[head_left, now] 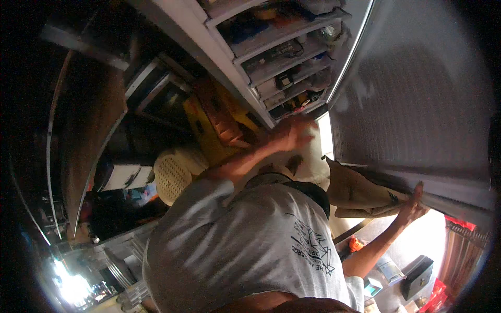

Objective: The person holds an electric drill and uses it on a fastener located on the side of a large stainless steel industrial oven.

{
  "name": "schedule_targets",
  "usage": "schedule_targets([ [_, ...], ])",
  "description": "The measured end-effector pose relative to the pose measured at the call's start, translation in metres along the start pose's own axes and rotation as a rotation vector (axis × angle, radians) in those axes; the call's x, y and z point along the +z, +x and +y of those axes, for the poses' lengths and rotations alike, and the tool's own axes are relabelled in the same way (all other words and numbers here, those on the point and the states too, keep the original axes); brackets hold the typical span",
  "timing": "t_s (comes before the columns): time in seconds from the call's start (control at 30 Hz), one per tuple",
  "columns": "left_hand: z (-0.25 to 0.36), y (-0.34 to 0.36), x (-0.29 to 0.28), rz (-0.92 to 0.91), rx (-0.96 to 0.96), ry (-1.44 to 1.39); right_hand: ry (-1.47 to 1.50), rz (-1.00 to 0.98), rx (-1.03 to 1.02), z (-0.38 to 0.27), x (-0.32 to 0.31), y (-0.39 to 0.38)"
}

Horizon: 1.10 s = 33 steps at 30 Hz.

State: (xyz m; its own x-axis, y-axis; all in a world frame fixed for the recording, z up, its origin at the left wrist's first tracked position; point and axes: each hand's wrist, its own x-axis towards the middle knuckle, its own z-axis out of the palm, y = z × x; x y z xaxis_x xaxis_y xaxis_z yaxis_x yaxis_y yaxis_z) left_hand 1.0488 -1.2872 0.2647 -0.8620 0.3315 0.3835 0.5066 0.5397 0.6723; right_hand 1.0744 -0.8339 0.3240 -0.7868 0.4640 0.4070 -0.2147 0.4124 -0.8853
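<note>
My left hand point(298, 133) is raised, slightly blurred, with its fingers apart and nothing visible in them, just below the lowest level of a white shelved unit point(245, 73) holding assorted small items. My right hand point(415, 203) grips the bottom edge, as seen here, of a large grey door panel point(396, 120) that stands open beside the shelves. A beige cloth item point(355, 193) lies or hangs just left of my right hand; whether it touches the hand I cannot tell.
A cream perforated stool or basket point(175, 180) is at left, near a yellow and orange object point(206, 122). Dark framed panels point(156, 94) lean at upper left. A dark case point(417, 276) and red items point(438, 295) are at lower right, near bright light.
</note>
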Motion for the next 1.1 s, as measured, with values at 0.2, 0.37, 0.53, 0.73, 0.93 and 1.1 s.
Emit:
schedule_targets([
  [0.2, -0.045, 0.102, -0.085, 0.432, 0.003, 0.405, -0.108, 0.028, -0.017, -0.008, 0.003, -0.005],
  [0.37, -0.07, 0.14, -0.125, 0.461, -0.081, 0.626, -0.063, 0.052, -0.043, 0.014, -0.004, -0.003],
  [0.53, -0.086, 0.156, -0.129, 0.412, -0.115, 0.703, -0.02, 0.046, -0.062, -0.005, 0.009, -0.002],
  [0.73, -0.078, 0.16, -0.124, 0.318, -0.272, 0.835, 0.001, 0.134, -0.079, -0.017, 0.017, -0.006],
  [0.93, -0.088, 0.157, -0.127, 0.267, -0.219, 0.855, 0.049, 0.059, -0.037, -0.003, 0.01, -0.006],
  [1.1, -0.082, 0.155, -0.124, 0.268, -0.17, 0.909, 0.095, 0.09, -0.065, -0.007, 0.014, -0.006],
])
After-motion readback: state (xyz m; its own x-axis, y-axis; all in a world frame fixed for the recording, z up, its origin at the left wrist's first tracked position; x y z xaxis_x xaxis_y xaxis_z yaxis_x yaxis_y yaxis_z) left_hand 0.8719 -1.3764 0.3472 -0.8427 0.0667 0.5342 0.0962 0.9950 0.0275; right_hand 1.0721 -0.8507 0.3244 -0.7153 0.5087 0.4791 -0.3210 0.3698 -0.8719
